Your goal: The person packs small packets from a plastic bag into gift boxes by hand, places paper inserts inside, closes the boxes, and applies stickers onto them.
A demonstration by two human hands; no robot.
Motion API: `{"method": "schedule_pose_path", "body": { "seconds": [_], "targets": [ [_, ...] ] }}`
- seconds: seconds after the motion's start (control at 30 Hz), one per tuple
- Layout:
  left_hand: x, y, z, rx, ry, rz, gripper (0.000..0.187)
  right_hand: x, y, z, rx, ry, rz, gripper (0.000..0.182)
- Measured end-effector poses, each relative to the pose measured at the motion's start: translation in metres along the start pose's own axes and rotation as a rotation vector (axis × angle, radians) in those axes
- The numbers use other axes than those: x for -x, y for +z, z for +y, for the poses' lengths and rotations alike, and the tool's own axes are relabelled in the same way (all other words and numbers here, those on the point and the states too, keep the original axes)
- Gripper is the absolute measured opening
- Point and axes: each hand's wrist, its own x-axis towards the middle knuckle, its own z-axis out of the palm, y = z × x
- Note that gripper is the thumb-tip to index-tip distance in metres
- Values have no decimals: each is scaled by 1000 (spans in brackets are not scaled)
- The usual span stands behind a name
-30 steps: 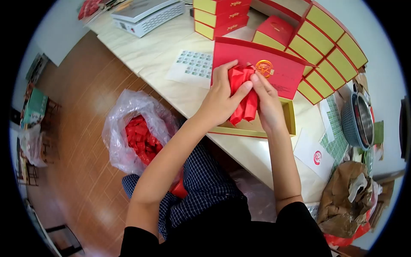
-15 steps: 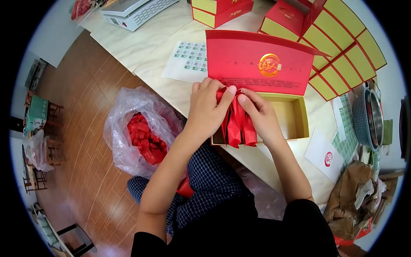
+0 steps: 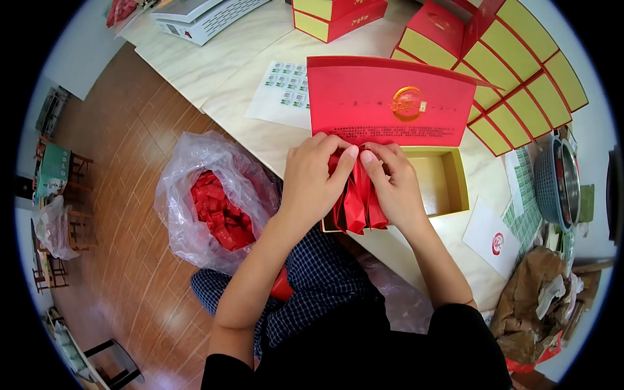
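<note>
Both hands close around a bunch of shiny red packets (image 3: 355, 201) over the left part of an open gift box (image 3: 444, 179). My left hand (image 3: 316, 174) grips the bunch from the left, thumb against its top. On the other side my right hand (image 3: 396, 185) pinches it with thumb and fingers. The packets stand side by side, their lower ends showing below the hands; their upper ends are mostly hidden by the fingers. Gold lines the box, and its red lid (image 3: 364, 97), with a gold emblem, stands raised behind the hands. The right part of the box holds nothing visible.
A clear plastic bag (image 3: 170, 195) of red packets (image 3: 221, 211) sits left of my legs. Red and yellow boxes (image 3: 520, 78) are stacked at the back right. A sticker sheet (image 3: 276, 91), a white card (image 3: 492, 237), a basket (image 3: 549, 175) and a scale-like device (image 3: 201, 23) lie around.
Both hands and the packets have moved slightly down in view. The raised lid also sits a little lower and tilts differently. The hands keep their hold on the packets.
</note>
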Motion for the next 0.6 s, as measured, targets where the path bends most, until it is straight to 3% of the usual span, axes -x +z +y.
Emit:
{"method": "schedule_pose_path", "body": {
  "seconds": [0.07,0.2,0.27,0.33,0.4,0.53,0.6],
  "targets": [
    [5,6,-4,42,128,114,20,-1,1,3,15,1,-7,34],
    [9,14,-4,-9,171,221,22,2,6,1,5,3,-31,32],
    [9,13,-4,-221,189,310,26,4,9,-2,66,19,-33,32],
    [7,12,-5,-232,172,272,32,6,14,3,259,-110,-29,33],
    [6,9,-2,-294,148,213,37,6,17,6,292,-112,-57,32],
    [8,7,-7,-297,130,219,39,4,16,9,209,-85,-48,29],
    [20,9,-18,-28,104,366,39,3,11,9,159,-25,-42,28]
  ]
}}
